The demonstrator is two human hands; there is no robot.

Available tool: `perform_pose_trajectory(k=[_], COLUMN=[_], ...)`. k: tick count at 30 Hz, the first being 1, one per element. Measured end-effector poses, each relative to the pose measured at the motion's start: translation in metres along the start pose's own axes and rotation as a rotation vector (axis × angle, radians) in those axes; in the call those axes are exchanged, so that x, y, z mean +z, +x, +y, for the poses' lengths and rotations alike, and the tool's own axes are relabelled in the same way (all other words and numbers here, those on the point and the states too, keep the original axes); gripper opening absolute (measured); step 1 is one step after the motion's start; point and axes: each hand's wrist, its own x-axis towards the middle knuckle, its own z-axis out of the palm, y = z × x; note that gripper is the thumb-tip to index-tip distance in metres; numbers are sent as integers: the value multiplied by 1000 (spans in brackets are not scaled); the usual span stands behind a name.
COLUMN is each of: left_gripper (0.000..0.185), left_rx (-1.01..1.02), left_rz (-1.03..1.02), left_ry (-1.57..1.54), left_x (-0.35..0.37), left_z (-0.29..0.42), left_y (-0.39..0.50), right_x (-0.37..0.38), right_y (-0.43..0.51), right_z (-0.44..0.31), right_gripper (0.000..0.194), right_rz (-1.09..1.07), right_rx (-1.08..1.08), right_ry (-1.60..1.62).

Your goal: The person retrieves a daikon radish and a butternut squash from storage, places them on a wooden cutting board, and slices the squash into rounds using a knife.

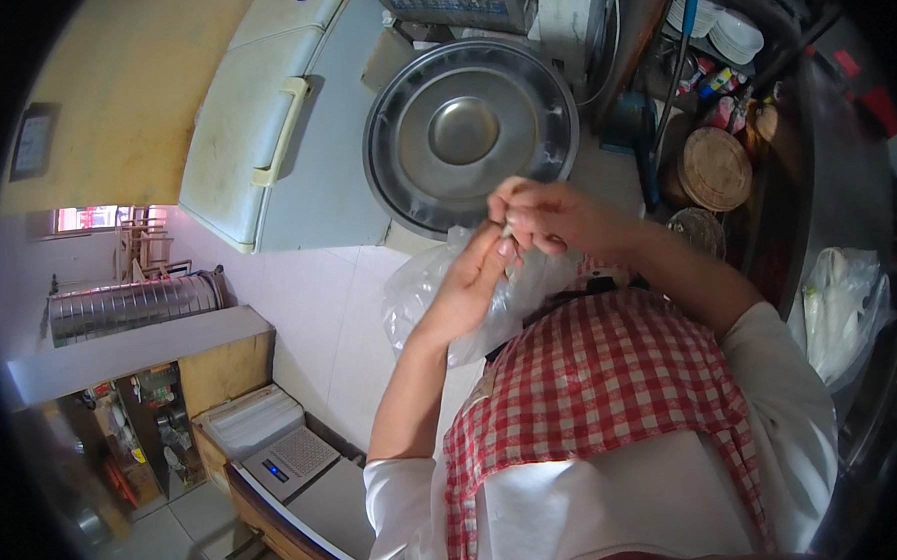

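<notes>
My left hand (474,275) and my right hand (554,214) meet in front of the apron. Their fingertips pinch a small whitish thing (507,231), mostly covered by the fingers; whether it is part of the bag below cannot be told. Directly under both hands is a clear plastic bag (419,300), partly hidden by the left wrist and hand. Just beyond the fingers sits a large round stainless steel basin (421,157) with a wide rim and a raised round centre. Its near edge is partly behind my right hand.
A refrigerator (259,78) stands left of the basin. To the right are a blue-handled tool (688,14), stacked white bowls (737,36), a round wooden lid or board (714,168) and a bag of white vegetables (837,315). A wooden-edged cabinet (306,541) is at lower left.
</notes>
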Motion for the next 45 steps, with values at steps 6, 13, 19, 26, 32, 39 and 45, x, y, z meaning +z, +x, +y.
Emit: perform_pose_trajectory(k=[6, 13, 19, 26, 32, 39, 45], left_gripper=[30, 32, 41, 67, 19, 16, 21], left_rx=[220, 164, -9, 550, 348, 216, 295], left_rz=[93, 649, 1157, 801, 890, 729, 766], left_ry=[370, -568, 215, 1023, 622, 779, 1008], left_x=[-14, -108, -216, -29, -123, -120, -136], left_z=[12, 38, -25, 6, -75, -15, -12], left_y=[10, 23, -8, 30, 50, 51, 39], right_x=[-11, -64, -87, -50, -26, 16, -43], right_y=[21, 23, 44, 56, 39, 21, 55], right_z=[-4, 39, 29, -27, -66, -40, 35], right_gripper=[26, 46, 29, 25, 26, 83, 23], right_rz=[-141, -92, 104, 260, 322, 576, 886], right_rx=[-96, -166, 226, 193, 57, -585, -165], right_ry=[1, -740, -72, 146, -95, -1630, -1734])
